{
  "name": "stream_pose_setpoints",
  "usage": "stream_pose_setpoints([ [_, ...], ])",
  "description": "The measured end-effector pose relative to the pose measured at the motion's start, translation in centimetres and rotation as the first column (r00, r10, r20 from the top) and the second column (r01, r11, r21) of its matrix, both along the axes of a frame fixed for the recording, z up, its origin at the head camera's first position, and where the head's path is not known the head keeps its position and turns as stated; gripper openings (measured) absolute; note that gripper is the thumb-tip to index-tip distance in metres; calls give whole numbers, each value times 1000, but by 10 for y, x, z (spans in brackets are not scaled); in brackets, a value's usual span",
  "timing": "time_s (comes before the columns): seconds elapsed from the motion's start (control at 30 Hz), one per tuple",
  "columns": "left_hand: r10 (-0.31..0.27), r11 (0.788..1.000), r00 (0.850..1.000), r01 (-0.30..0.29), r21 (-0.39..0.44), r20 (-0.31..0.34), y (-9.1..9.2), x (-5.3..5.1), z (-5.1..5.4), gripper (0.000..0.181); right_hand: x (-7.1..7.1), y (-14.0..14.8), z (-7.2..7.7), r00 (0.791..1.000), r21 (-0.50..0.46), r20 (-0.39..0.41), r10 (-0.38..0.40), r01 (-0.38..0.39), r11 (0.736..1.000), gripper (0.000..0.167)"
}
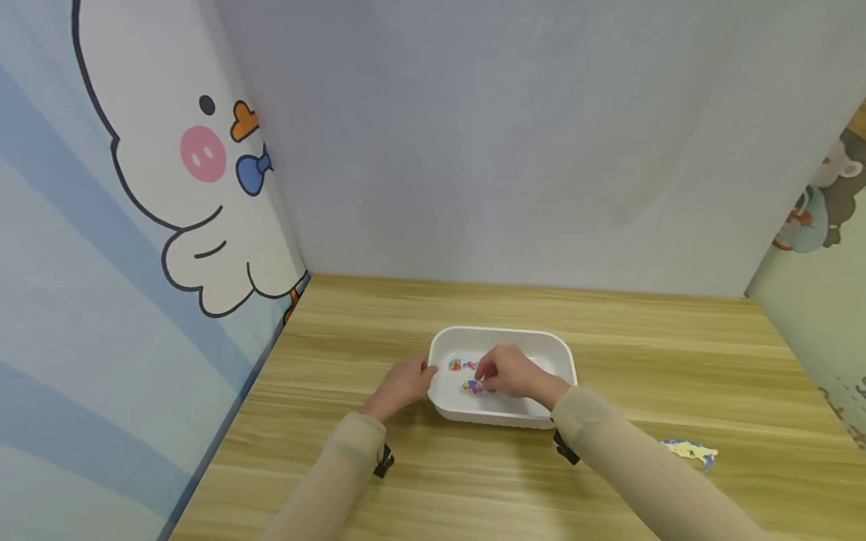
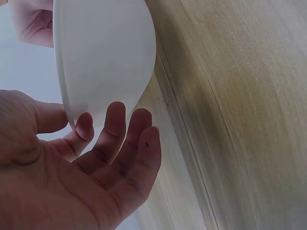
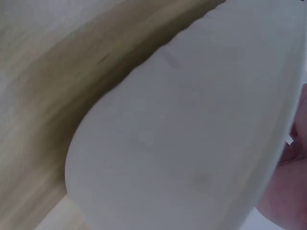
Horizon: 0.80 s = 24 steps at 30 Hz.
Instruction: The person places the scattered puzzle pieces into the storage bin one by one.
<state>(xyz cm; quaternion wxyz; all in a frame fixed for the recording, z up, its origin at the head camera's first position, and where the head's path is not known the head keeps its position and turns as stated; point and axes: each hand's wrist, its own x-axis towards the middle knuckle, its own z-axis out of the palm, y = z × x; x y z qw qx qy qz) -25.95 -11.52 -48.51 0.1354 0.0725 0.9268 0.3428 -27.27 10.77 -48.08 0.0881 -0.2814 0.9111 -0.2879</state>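
Note:
A white plastic basin point(image 1: 501, 415) stands on the wooden table. My left hand point(image 1: 404, 385) holds its left rim, the thumb point(image 2: 52, 117) on the inner side and the other fingers spread along the outer wall. Inside the basin, my right hand point(image 1: 514, 372) bends its fingers down and pinches a small colourful cutout point(image 1: 473, 386), partly hidden by the fingertips. Two more little cutouts lie on the basin floor: a green-and-red one point(image 1: 455, 365) and a pink-and-purple one point(image 1: 470, 365). In the right wrist view the basin wall point(image 3: 172, 129) hides most of that hand.
A yellow-and-blue flat cutout point(image 1: 690, 451) lies on the table point(image 1: 643, 361), right of the basin and beside my right forearm. A grey wall point(image 1: 507, 150) rises behind the table. On the left stands a panel with a cartoon duck point(image 1: 155, 150).

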Motion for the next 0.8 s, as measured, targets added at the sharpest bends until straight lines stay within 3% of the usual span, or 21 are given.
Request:
stream_pose_setpoints([
  [0.3,-9,1000,1000,9,2,-16,-2,-1,-3,24,-1,-12,-9,1000,33,11,-7,7,999,10],
  [0.57,-17,1000,1000,17,16,-12,-2,-1,1,22,2,-18,-11,1000,32,6,-17,17,999,11],
  [0.8,-14,1000,1000,14,17,-9,-3,-2,0,24,2,-24,-10,998,101,46,-50,45,994,13],
])
